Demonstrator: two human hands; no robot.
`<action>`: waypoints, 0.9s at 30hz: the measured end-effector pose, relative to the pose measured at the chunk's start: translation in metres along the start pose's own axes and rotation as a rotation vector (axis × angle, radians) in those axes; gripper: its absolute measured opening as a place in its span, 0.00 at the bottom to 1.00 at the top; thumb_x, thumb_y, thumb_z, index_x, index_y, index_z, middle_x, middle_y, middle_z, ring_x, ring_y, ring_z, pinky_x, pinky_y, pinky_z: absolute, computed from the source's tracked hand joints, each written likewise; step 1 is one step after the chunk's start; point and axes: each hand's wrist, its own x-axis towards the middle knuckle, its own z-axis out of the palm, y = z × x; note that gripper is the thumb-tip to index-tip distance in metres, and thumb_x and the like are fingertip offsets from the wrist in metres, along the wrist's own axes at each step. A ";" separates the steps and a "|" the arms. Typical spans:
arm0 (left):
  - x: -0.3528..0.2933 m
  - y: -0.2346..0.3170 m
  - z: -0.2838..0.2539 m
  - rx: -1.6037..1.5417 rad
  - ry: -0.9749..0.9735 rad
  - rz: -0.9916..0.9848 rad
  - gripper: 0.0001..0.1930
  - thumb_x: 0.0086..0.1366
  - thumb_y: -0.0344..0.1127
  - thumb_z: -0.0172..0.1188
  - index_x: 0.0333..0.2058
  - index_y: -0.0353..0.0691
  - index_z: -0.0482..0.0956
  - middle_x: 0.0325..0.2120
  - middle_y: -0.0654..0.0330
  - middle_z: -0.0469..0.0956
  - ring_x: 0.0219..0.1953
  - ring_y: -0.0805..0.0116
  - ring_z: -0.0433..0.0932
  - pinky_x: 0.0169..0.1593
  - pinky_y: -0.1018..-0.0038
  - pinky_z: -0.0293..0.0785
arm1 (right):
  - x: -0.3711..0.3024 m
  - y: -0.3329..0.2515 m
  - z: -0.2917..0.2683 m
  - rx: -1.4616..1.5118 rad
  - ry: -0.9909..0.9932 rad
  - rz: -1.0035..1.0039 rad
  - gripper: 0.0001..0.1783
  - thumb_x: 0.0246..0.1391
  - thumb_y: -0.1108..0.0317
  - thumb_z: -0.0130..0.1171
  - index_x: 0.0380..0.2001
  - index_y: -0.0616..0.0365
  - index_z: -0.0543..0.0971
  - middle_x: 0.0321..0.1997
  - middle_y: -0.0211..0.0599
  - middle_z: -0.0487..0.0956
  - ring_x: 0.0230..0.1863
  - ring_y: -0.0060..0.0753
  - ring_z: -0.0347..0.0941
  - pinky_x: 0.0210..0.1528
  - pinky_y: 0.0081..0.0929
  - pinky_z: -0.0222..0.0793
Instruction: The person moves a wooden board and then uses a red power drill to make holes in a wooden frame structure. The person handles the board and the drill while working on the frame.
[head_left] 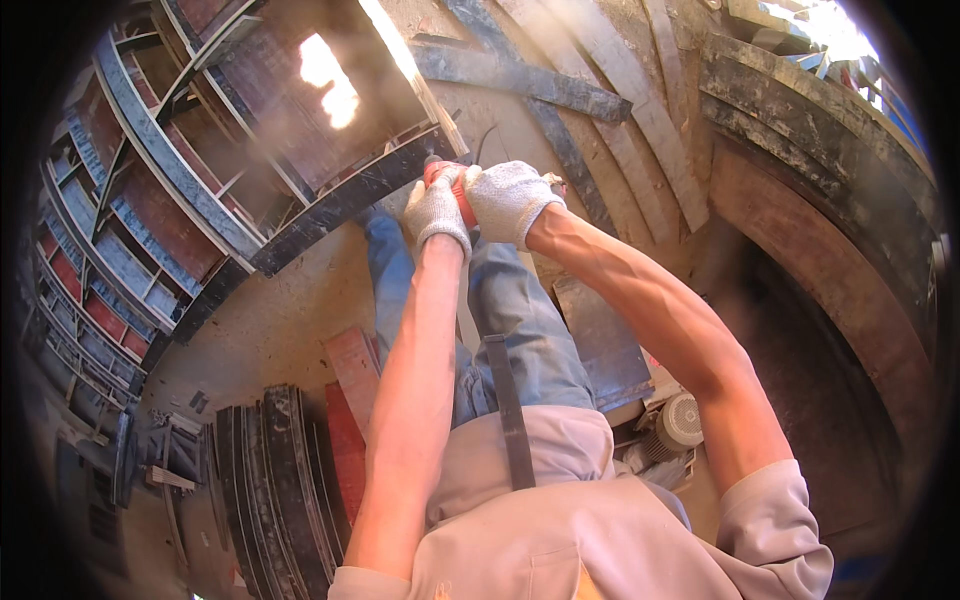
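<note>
Against the long curved steel rail [340, 205] that arcs from lower left to upper centre, both hands press a red-bodied power tool [458, 196]; sparks or glare [328, 80] flare above the rail. It looks like a grinding or cutting pass on the rail's dark, gritty edge, and the next move seems to call for steady two-handed pressure along the curve. Left of the rail stands a ribbed, rust-red formwork panel [150, 200] with grey steel ribs. Below the rail lies a stack of dark curved strips [280, 480] on the dusty concrete floor [270, 320]. The left hand [437, 212] and right hand [510, 200], in white knitted gloves, are clenched around the tool just right of the rail's upper end.
</note>
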 end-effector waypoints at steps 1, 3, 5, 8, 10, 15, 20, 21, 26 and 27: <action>0.005 0.001 0.004 0.019 0.064 -0.015 0.08 0.60 0.26 0.67 0.39 0.36 0.82 0.34 0.58 0.84 0.34 0.66 0.82 0.40 0.68 0.79 | 0.002 -0.001 -0.009 0.005 -0.020 -0.003 0.17 0.44 0.67 0.65 0.38 0.65 0.80 0.31 0.53 0.85 0.35 0.52 0.85 0.37 0.44 0.80; 0.019 -0.003 0.002 -0.067 0.052 -0.063 0.09 0.60 0.24 0.67 0.40 0.34 0.81 0.34 0.57 0.84 0.35 0.65 0.83 0.40 0.67 0.80 | 0.008 -0.004 -0.016 -0.037 -0.070 -0.009 0.18 0.44 0.67 0.66 0.39 0.65 0.80 0.32 0.53 0.85 0.35 0.52 0.85 0.38 0.44 0.80; 0.030 -0.012 -0.001 -0.192 -0.002 -0.095 0.11 0.60 0.23 0.66 0.42 0.32 0.81 0.35 0.55 0.83 0.35 0.63 0.83 0.40 0.67 0.82 | 0.011 -0.004 -0.021 -0.067 -0.096 -0.013 0.18 0.45 0.66 0.66 0.39 0.66 0.80 0.32 0.53 0.85 0.36 0.51 0.85 0.38 0.43 0.80; 0.038 -0.029 -0.007 -0.368 -0.072 -0.143 0.13 0.60 0.22 0.66 0.44 0.30 0.79 0.38 0.51 0.83 0.36 0.59 0.84 0.41 0.65 0.84 | 0.010 -0.007 -0.019 -0.094 -0.124 -0.018 0.18 0.46 0.67 0.65 0.40 0.68 0.79 0.33 0.53 0.85 0.36 0.50 0.86 0.38 0.42 0.80; 0.048 -0.035 -0.013 -0.408 -0.036 -0.191 0.14 0.61 0.22 0.65 0.46 0.29 0.78 0.40 0.49 0.82 0.36 0.56 0.85 0.41 0.63 0.85 | 0.015 -0.011 -0.013 -0.133 -0.161 -0.032 0.19 0.48 0.67 0.64 0.41 0.69 0.79 0.32 0.53 0.85 0.36 0.50 0.86 0.37 0.42 0.80; 0.063 -0.042 -0.018 -0.458 -0.173 -0.178 0.13 0.61 0.22 0.66 0.44 0.31 0.78 0.39 0.50 0.82 0.38 0.54 0.85 0.43 0.62 0.85 | 0.021 -0.008 -0.025 -0.114 -0.166 -0.059 0.18 0.50 0.66 0.63 0.42 0.68 0.79 0.35 0.51 0.85 0.36 0.50 0.86 0.38 0.43 0.79; 0.052 -0.027 -0.012 -0.441 -0.097 -0.236 0.14 0.61 0.22 0.66 0.45 0.32 0.77 0.38 0.51 0.83 0.36 0.55 0.85 0.44 0.63 0.85 | 0.027 -0.010 -0.020 -0.154 -0.167 -0.031 0.17 0.50 0.66 0.63 0.43 0.64 0.80 0.39 0.50 0.85 0.38 0.49 0.86 0.39 0.43 0.80; 0.050 -0.024 -0.011 -0.407 -0.072 -0.225 0.14 0.61 0.22 0.66 0.45 0.33 0.77 0.38 0.51 0.83 0.36 0.55 0.86 0.44 0.63 0.85 | 0.027 -0.009 -0.018 -0.159 -0.163 -0.022 0.17 0.51 0.66 0.63 0.43 0.62 0.81 0.40 0.48 0.86 0.39 0.48 0.86 0.40 0.43 0.80; 0.050 -0.034 -0.017 -0.356 -0.009 -0.172 0.20 0.60 0.23 0.67 0.51 0.32 0.76 0.42 0.50 0.83 0.39 0.55 0.85 0.45 0.62 0.84 | 0.025 -0.011 -0.008 -0.151 -0.200 0.022 0.16 0.52 0.66 0.63 0.43 0.62 0.82 0.41 0.49 0.85 0.39 0.48 0.86 0.39 0.43 0.80; 0.053 -0.038 -0.020 -0.328 0.013 -0.173 0.21 0.60 0.23 0.68 0.52 0.31 0.76 0.43 0.50 0.82 0.40 0.55 0.85 0.45 0.61 0.84 | 0.024 -0.011 -0.007 -0.128 -0.145 0.000 0.16 0.51 0.66 0.62 0.41 0.66 0.80 0.36 0.50 0.85 0.36 0.50 0.85 0.36 0.44 0.79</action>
